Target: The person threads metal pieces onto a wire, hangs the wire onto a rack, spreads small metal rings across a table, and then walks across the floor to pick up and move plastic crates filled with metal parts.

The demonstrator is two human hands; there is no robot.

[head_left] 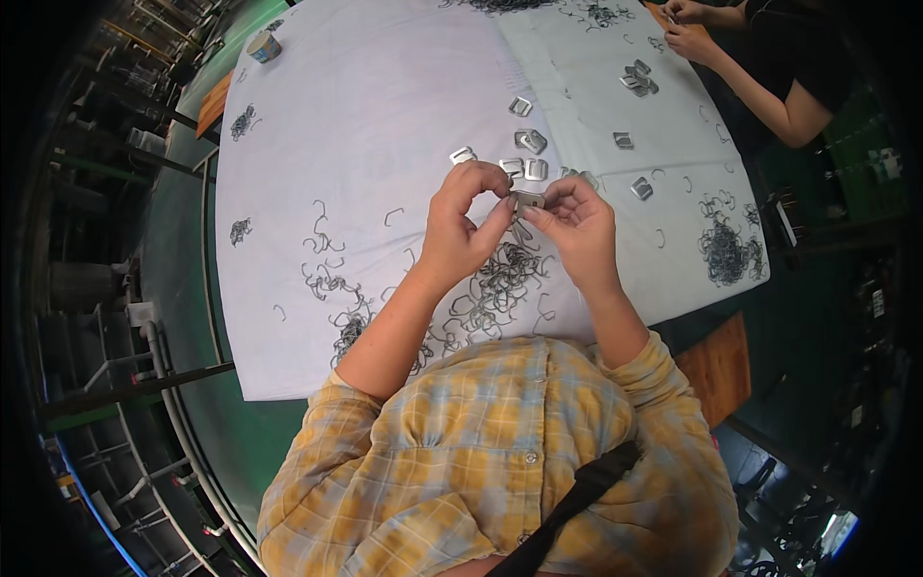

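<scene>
In the head view, the left hand (460,223) and the right hand (582,231) meet near the centre of the frame, above a table covered in white cloth (356,106). Both have thumb and fingers closed on a small silvery metal buckle (528,200), the left pinching its left end, the right its right end; some fingertips are hidden, so their exact contact cannot be told.

Just above the held piece, a loose group of buckles (530,141) lies on the cloth, and a further cluster of buckles (638,79) lies at the upper right. Below the hands, at the centre of the frame, a tangled heap of bent wire hooks (507,274) spreads toward the lower left; a dense pile of hooks (726,252) sits near the right edge of the table. A small cup (263,47) stands at the upper left. In the upper right corner, a co-worker's hands (690,40) are close together over the table's edge.
</scene>
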